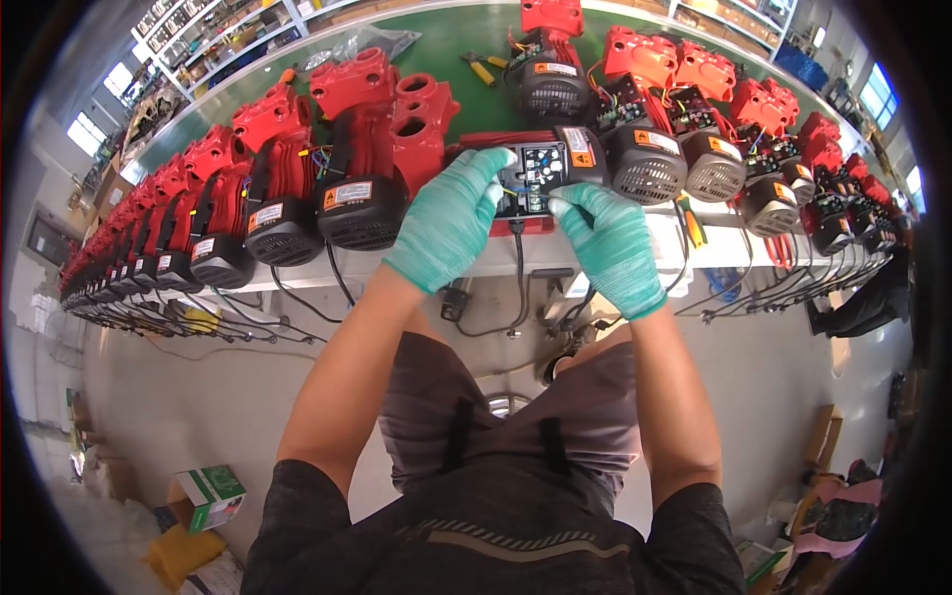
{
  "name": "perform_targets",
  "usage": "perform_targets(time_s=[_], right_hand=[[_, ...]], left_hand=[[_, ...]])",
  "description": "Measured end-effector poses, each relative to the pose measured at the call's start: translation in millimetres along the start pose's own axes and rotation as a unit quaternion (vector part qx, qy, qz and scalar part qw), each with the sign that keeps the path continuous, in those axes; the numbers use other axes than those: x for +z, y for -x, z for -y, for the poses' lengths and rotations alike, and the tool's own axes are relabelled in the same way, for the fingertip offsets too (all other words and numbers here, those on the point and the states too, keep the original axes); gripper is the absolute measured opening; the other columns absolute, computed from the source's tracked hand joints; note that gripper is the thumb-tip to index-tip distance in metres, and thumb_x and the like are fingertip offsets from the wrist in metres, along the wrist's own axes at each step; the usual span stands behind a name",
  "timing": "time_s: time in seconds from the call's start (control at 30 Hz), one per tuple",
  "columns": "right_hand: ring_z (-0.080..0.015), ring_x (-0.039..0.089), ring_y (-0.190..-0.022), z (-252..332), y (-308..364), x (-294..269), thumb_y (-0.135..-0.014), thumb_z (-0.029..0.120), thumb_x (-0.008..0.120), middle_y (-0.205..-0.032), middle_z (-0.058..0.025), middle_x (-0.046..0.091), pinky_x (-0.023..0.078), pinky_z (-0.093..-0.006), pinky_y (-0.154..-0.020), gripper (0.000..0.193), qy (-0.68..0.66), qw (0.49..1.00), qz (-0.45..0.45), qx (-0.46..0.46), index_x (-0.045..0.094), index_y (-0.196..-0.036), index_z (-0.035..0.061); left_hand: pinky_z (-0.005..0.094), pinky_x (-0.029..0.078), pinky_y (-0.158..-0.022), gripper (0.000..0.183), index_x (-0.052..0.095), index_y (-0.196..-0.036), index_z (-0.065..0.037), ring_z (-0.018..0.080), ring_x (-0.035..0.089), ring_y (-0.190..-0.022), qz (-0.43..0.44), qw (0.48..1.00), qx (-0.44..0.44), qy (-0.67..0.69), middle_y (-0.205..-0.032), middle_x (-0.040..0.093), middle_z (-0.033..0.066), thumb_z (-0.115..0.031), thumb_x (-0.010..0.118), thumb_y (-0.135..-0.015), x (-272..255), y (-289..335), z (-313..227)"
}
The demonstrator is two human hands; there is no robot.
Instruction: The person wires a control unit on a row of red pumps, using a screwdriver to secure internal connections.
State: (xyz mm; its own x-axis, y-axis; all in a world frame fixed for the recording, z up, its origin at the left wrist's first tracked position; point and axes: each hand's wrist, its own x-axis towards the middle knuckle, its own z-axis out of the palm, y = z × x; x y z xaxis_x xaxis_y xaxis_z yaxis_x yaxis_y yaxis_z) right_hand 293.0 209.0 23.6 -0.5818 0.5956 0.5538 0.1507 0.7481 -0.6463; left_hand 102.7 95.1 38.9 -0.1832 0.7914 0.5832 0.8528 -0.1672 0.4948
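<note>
An electric machine (pixel 585 157) with a red body and a black vented end lies on the bench edge before me. Its open black terminal box (pixel 543 171) shows a circuit board with screw terminals and thin coloured wires. My left hand (pixel 444 218), in a green knit glove, grips the left side of this box, thumb beside the wires. At the lower right corner, my right hand (pixel 610 243), gloved alike, has thumb and forefinger pinched together. Whatever lies between those fingertips is hidden. A black power cable (pixel 521 283) hangs from the box's lower edge.
More red-and-black machines (pixel 362 188) stand in a long row at left. Others with exposed wiring (pixel 650 149) crowd the right. Pliers (pixel 481 69) and a screwdriver with a yellow-green handle (pixel 691 220) lie on the green-topped bench (pixel 466 40). Cables dangle along its front edge.
</note>
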Motion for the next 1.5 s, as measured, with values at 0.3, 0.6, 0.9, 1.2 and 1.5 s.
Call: perform_targets(time_s=[0.3,0.6,0.9,1.2,1.5], right_hand=[[-0.0361,0.071,-0.079,0,-2,0,-0.095,0.011,0.075,-0.089,-0.0203,0.073,0.056,-0.0427,-0.074,0.013,-0.015,1.000,-0.002,0.005,0.076,-0.103,0.0005],[-0.0348,0.071,-0.077,0,-3,-1,-0.095,0.010,0.075,-0.086,-0.0188,0.073,0.056,-0.0420,-0.072,0.013,-0.019,1.000,0.007,0.008,0.076,-0.104,0.0005],[-0.0349,0.069,-0.074,-4,-5,0,-0.096,0.012,0.074,-0.083,-0.0178,0.071,0.055,-0.0428,-0.070,0.012,-0.017,1.000,0.007,-0.001,0.075,-0.102,0.0020],[-0.0345,0.070,-0.075,-5,-6,1,-0.096,0.012,0.074,-0.084,-0.0179,0.071,0.056,-0.0424,-0.070,0.012,-0.019,1.000,0.008,0.003,0.075,-0.103,0.0024],[-0.0237,0.070,-0.073,-11,-1,5,-0.096,0.010,0.076,-0.088,-0.0161,0.074,0.056,-0.0363,-0.070,0.014,-0.115,0.992,-0.001,0.057,0.076,-0.107,0.0004]], left_hand=[[0.0294,0.054,-0.068,0.043,0.066,-0.131,-0.008,0.0156,0.063,-0.070,-0.122,0.991,-0.055,-0.020,-0.111,0.070,0.0088,0.007,0.051,-0.094,-12,29,-10],[0.0403,0.057,-0.076,0.043,0.069,-0.128,-0.010,0.0255,0.071,-0.085,-0.059,0.969,-0.156,-0.182,-0.108,0.068,0.0102,-0.024,0.080,-0.089,21,33,-15],[0.0372,0.054,-0.071,0.016,0.072,-0.110,-0.004,0.0249,0.069,-0.079,-0.077,0.991,-0.111,-0.023,-0.095,0.067,0.0128,-0.007,0.071,-0.094,12,36,1],[0.0365,0.054,-0.068,0.018,0.076,-0.110,-0.010,0.0267,0.066,-0.080,-0.140,0.980,0.006,-0.142,-0.096,0.064,0.0078,-0.011,0.076,-0.091,45,62,20],[0.0395,0.055,-0.066,0.025,0.077,-0.111,-0.013,0.0251,0.068,-0.084,-0.072,0.970,0.028,-0.228,-0.096,0.065,0.0054,-0.012,0.079,-0.086,40,53,14]])
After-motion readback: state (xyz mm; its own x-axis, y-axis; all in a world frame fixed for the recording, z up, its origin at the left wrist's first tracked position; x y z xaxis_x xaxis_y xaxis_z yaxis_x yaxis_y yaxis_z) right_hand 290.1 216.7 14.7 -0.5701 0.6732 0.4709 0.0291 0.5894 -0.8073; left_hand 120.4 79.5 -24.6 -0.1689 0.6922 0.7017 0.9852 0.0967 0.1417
